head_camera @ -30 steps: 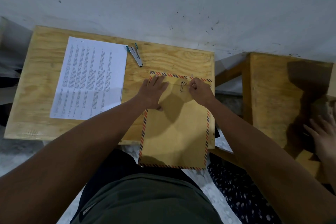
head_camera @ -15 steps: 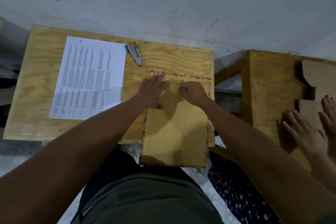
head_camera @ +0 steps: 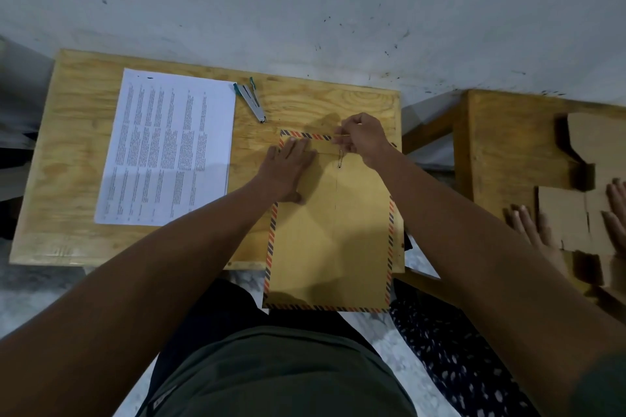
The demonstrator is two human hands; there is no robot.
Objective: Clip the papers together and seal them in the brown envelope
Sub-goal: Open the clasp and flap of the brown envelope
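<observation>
Item: brown envelope [head_camera: 330,240], striped border, lay at the right end of the tabletop [head_camera: 84,152], its near end overhanging the near edge above the person's lap. Flap end pointed toward the wall.

Item: left hand [head_camera: 288,169], fingers straight, pressed flat on the envelope's upper left part, steadying it.

Item: right hand [head_camera: 364,140], fingers curled, pinched something thin at the envelope's far edge, apparently the string [head_camera: 340,157] of the clasp just below; exactly what it held was too small to tell.

Item: papers [head_camera: 169,149], printed sheets, lay flat on the left half of the tabletop, well apart from the envelope. No clip was visible on them.

Item: stapler-like metal tool [head_camera: 252,101], teal-tipped, lay near the far edge, just beside the papers' far right corner.

Judged progress: early. Papers appeared unclipped and outside the envelope; the closure was being handled. Clipping, inserting and sealing remained.

Setting: plywood tabletop against a scuffed pale wall [head_camera: 305,10]. A second wooden table [head_camera: 501,145] stood at right, where another person's hands [head_camera: 528,227] rested on cardboard pieces [head_camera: 596,145].
</observation>
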